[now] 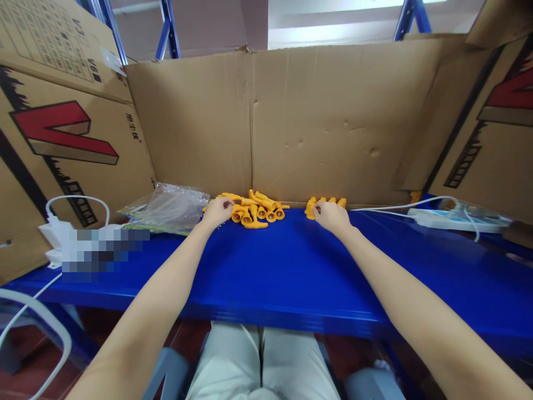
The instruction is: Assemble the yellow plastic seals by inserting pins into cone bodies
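Observation:
A loose pile of orange plastic pieces (261,211), several with hollow round ends and some with a crossbar, lies near the back of the blue table. At the pile's left side is my left hand (219,211), its fingers curled together; what they hold, if anything, is hidden. Farther right, similar orange pieces stand side by side in a small group (310,209). My right hand (333,216) is at the front of this group and covers part of it. Its fingers are closed against the leftmost orange piece.
Clear plastic bags (166,206) lie left of the pile. A white power strip (458,220) with cables is on the right, and a white plug device (58,239) on the left. Cardboard walls (341,122) enclose the blue table (266,272) at the back and sides.

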The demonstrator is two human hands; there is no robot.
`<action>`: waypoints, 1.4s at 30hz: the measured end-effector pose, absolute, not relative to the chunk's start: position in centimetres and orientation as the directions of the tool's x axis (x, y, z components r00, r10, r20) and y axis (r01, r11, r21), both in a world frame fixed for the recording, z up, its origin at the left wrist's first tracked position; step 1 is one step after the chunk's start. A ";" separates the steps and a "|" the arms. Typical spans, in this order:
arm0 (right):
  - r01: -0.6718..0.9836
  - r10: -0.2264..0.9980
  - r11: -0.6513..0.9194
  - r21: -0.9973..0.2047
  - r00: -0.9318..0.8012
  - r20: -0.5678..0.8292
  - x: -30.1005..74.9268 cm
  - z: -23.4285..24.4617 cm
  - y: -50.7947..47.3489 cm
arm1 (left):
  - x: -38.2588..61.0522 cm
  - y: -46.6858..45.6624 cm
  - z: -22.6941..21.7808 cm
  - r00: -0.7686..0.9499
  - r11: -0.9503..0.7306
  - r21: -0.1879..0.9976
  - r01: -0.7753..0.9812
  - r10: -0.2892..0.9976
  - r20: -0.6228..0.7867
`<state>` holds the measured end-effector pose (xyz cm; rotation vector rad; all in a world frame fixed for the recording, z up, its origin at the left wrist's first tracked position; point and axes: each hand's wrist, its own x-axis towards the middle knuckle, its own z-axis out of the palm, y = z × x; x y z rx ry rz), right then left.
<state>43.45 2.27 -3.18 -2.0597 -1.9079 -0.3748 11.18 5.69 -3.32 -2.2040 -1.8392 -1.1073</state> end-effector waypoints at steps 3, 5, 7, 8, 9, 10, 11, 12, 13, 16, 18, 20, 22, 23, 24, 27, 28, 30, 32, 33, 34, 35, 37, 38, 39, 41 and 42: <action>0.999 0.918 -0.018 -0.038 0.032 0.395 43.1 -3.4 2.4 | 11.1 5.4 -3.3 0.048 -0.282 0.356 0.891 0.838 0.544; 0.999 0.916 0.009 -0.044 0.009 0.400 42.8 -3.4 2.4 | 11.3 5.5 -3.3 0.073 -0.292 0.330 0.898 0.837 0.543; 0.997 0.912 0.053 -0.054 -0.027 0.410 42.1 -3.3 2.4 | 11.5 5.6 -3.5 0.099 -0.303 0.307 0.902 0.838 0.537; 0.995 0.910 0.080 -0.055 -0.050 0.412 41.6 -3.2 2.3 | 11.6 5.7 -3.7 0.112 -0.311 0.299 0.902 0.838 0.534; 0.993 0.909 0.106 -0.051 -0.076 0.410 41.1 -3.1 2.3 | 11.6 5.9 -3.8 0.125 -0.321 0.292 0.901 0.837 0.533; 0.991 0.908 0.129 -0.040 -0.102 0.407 40.4 -2.9 2.2 | 11.7 5.9 -4.0 0.138 -0.332 0.287 0.899 0.835 0.533; 0.988 0.907 0.153 -0.022 -0.132 0.401 39.7 -2.7 2.1 | 11.7 6.0 -4.1 0.149 -0.342 0.283 0.896 0.832 0.534; 0.985 0.905 0.175 0.000 -0.161 0.394 39.0 -2.5 2.0 | 11.7 6.1 -4.2 0.157 -0.349 0.279 0.895 0.831 0.534; 0.980 0.903 0.195 0.024 -0.189 0.386 38.2 -2.3 2.0 | 11.7 6.1 -4.3 0.162 -0.352 0.277 0.894 0.831 0.533; 0.963 0.894 0.259 0.077 -0.269 0.358 36.1 -1.6 2.1 | 11.6 6.2 -4.4 0.156 -0.341 0.280 0.897 0.839 0.521; 0.955 0.887 0.282 0.087 -0.294 0.356 35.1 -1.2 2.6 | 11.6 6.3 -4.5 0.149 -0.333 0.286 0.899 0.845 0.513; 0.951 0.868 0.296 0.089 -0.306 0.391 34.3 -1.1 3.4 | 11.5 6.4 -4.5 0.145 -0.331 0.295 0.896 0.848 0.509; 0.953 0.848 0.293 0.078 -0.297 0.440 33.6 -1.3 4.5 | 11.4 6.5 -4.6 0.143 -0.331 0.303 0.894 0.850 0.508; 0.956 0.845 0.286 0.065 -0.284 0.453 33.4 -1.6 5.1 | 11.4 6.6 -4.6 0.141 -0.331 0.307 0.892 0.850 0.507; 0.960 0.853 0.276 0.046 -0.267 0.449 33.2 -1.8 5.6 | 11.4 6.6 -4.6 0.140 -0.331 0.311 0.891 0.851 0.506; 0.970 0.901 0.242 -0.024 -0.215 0.377 32.5 -2.7 7.1 | 11.3 6.6 -4.6 0.138 -0.335 0.316 0.888 0.848 0.512; 0.972 0.913 0.229 -0.043 -0.199 0.357 32.3 -3.0 7.4 | 11.4 6.6 -4.6 0.140 -0.340 0.317 0.885 0.844 0.517; 0.976 0.922 0.207 -0.065 -0.173 0.347 32.0 -3.4 7.9 | 11.5 6.5 -4.6 0.147 -0.356 0.320 0.878 0.838 0.526; 0.979 0.920 0.191 -0.070 -0.154 0.361 31.8 -3.7 8.0 | 11.6 6.4 -4.5 0.155 -0.368 0.325 0.871 0.834 0.529; 0.980 0.918 0.185 -0.071 -0.147 0.368 31.7 -3.8 8.1 | 11.7 6.4 -4.5 0.157 -0.370 0.325 0.870 0.834 0.530; 0.981 0.917 0.179 -0.072 -0.140 0.373 31.6 -3.8 8.1 | 11.8 6.3 -4.5 0.158 -0.370 0.321 0.872 0.833 0.531; 0.982 0.917 0.173 -0.074 -0.133 0.375 31.6 -3.8 8.1 | 11.9 6.2 -4.5 0.160 -0.369 0.314 0.875 0.831 0.532; 0.984 0.914 0.163 -0.077 -0.121 0.386 31.6 -3.8 8.1 | 12.1 6.1 -4.5 0.173 -0.374 0.292 0.880 0.826 0.536; 0.984 0.910 0.160 -0.075 -0.118 0.398 31.6 -3.7 8.0 | 12.2 6.0 -4.5 0.187 -0.383 0.277 0.881 0.821 0.540; 0.984 0.902 0.161 -0.070 -0.118 0.414 31.7 -3.6 8.0 | 12.3 5.9 -4.5 0.203 -0.397 0.262 0.880 0.811 0.548; 0.982 0.875 0.183 -0.044 -0.142 0.463 31.9 -3.4 7.8 | 12.5 5.5 -4.4 0.237 -0.436 0.231 0.870 0.779 0.581; 0.979 0.856 0.201 -0.023 -0.165 0.490 32.1 -3.2 7.5 | 12.6 5.4 -4.4 0.251 -0.458 0.216 0.863 0.757 0.603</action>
